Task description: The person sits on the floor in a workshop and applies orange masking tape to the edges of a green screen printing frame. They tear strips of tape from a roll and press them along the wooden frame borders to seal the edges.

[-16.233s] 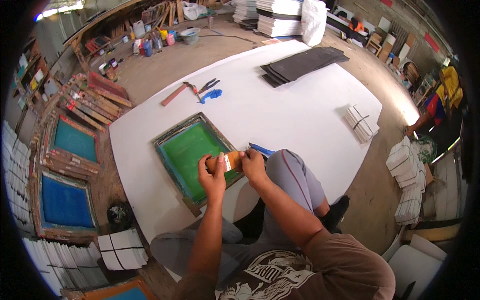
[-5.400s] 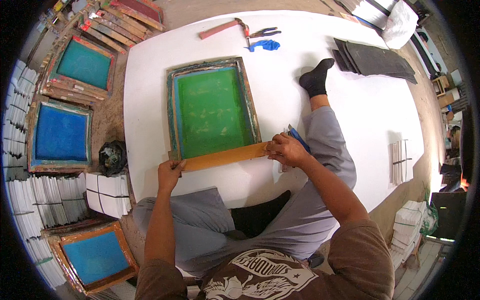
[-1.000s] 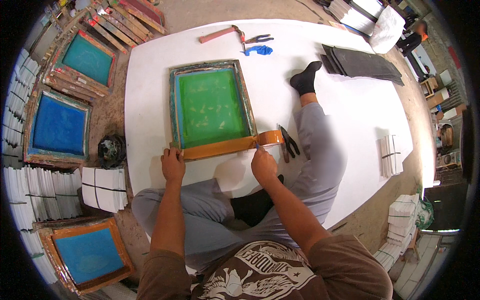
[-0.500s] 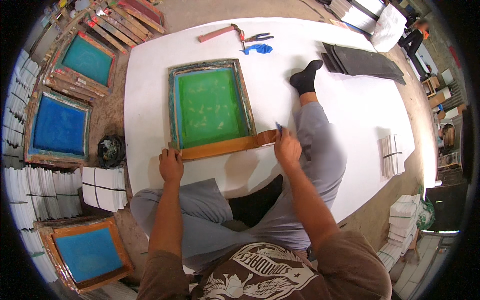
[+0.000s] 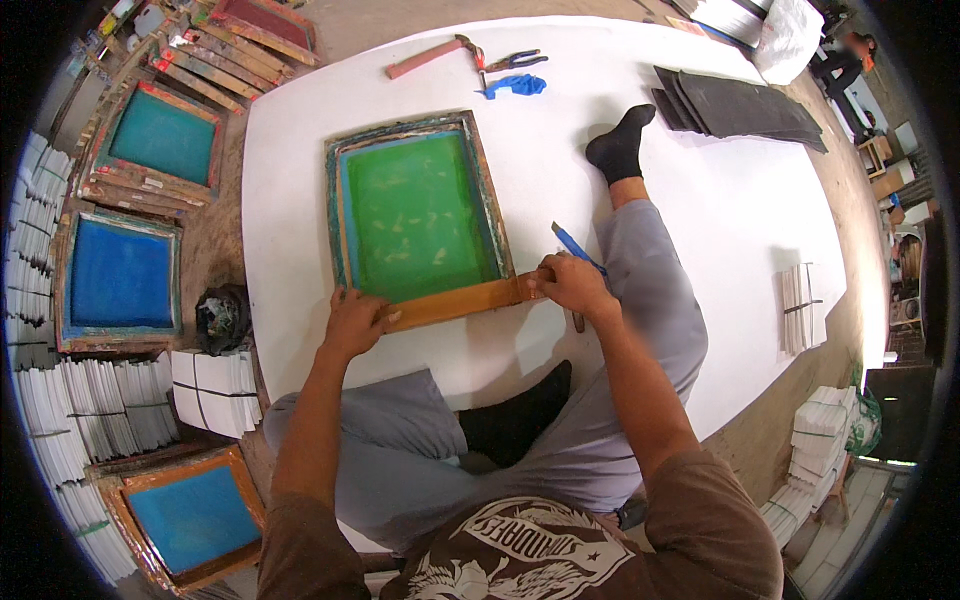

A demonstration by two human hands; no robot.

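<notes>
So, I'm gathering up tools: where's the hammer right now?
In the head view, the hammer lies upper left of centre on the white surface, beyond the green screen, its head toward the pliers.

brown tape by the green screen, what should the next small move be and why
Probably smooth the brown tape down from the left hand toward the right hand: it runs along the near edge of the green screen, with the hands at its two ends and its middle untouched.

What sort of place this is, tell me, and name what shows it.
Probably a screen-printing workshop: a green framed screen lies on the white work surface, a blue framed screen stands among others at the left, and a strapped white stack, seemingly of sheets, is nearby.
</notes>
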